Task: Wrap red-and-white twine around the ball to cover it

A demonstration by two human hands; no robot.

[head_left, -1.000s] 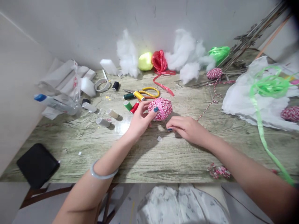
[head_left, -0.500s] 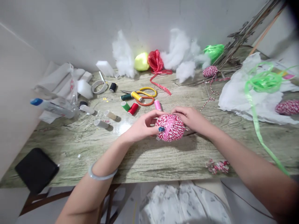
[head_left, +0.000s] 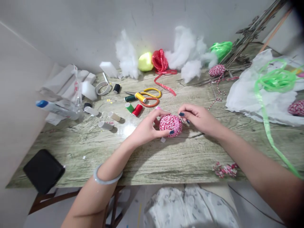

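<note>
A ball of red-and-white twine [head_left: 169,124] with a pinkish band is held just above the table's middle. My left hand [head_left: 148,126] grips it from the left, thumb across its front and fingers over its far side. At the ball's right edge, my right hand [head_left: 196,118] has thumb and fingertips pinched together; what lies between them is too small to make out. Behind my left fingers, a pink thread spool [head_left: 158,108] is mostly hidden. Yellow-and-orange scissors [head_left: 152,100] lie beyond, with yellow [head_left: 140,97], red [head_left: 137,110] and green [head_left: 129,107] spools close by.
White stuffing [head_left: 181,46], a red ribbon bundle [head_left: 160,60] and a yellow bundle [head_left: 145,61] line the wall. Green ribbon [head_left: 276,80] lies on white sheets at right. Pale spools [head_left: 105,125], a bottle [head_left: 57,109] and a black case [head_left: 44,171] are left.
The twine ball has turned in my left hand, its pink band now further right. My right hand has drawn back from behind the ball to a pinch at its right edge.
</note>
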